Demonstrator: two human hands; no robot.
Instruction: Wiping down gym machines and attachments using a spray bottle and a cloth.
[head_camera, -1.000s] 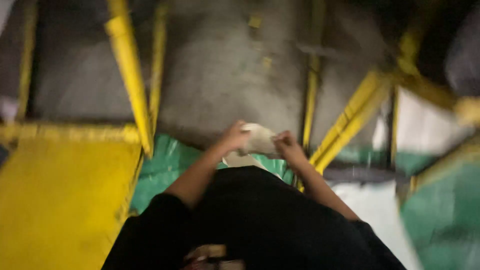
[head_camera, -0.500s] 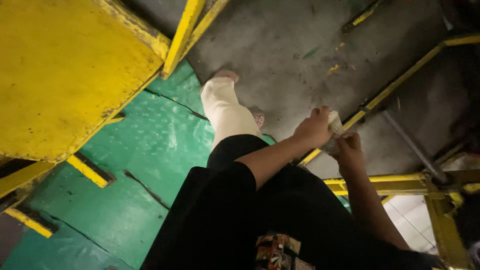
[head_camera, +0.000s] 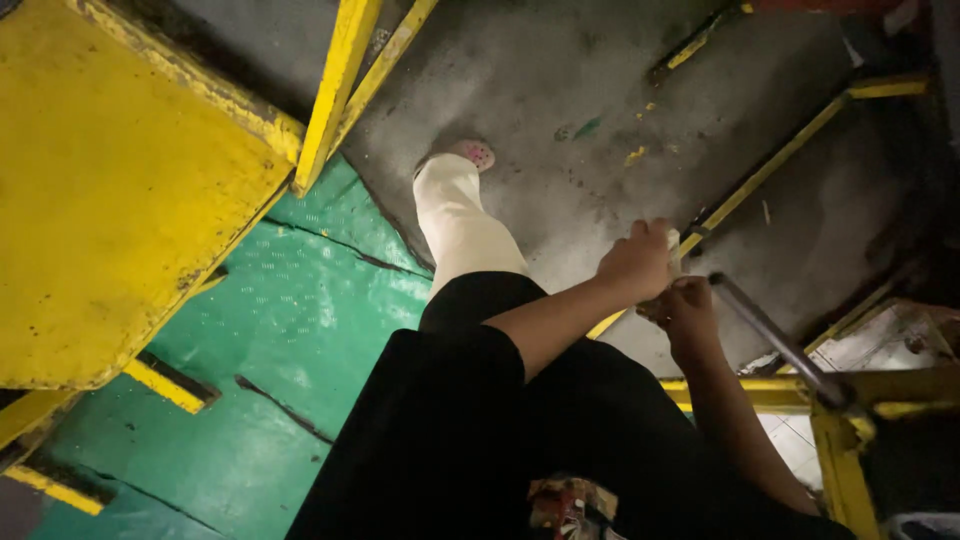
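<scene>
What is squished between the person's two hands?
In the head view, a small pale wad, maybe cloth or paper, sits between the left hand and right hand.

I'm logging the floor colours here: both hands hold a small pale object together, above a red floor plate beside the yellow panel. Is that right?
Not quite. In the head view the floor plate is green, not red. The rest stands: left hand and right hand hold the small pale object together, beside the yellow panel.

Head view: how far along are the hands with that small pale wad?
Done: both hands have it, left hand curled over the small pale wad of cloth or paper, right hand touching it from below. In hand: it is held in the air over the grey concrete floor, beside a yellow metal rail. Left: it has not been set down or applied anywhere visible.
</scene>
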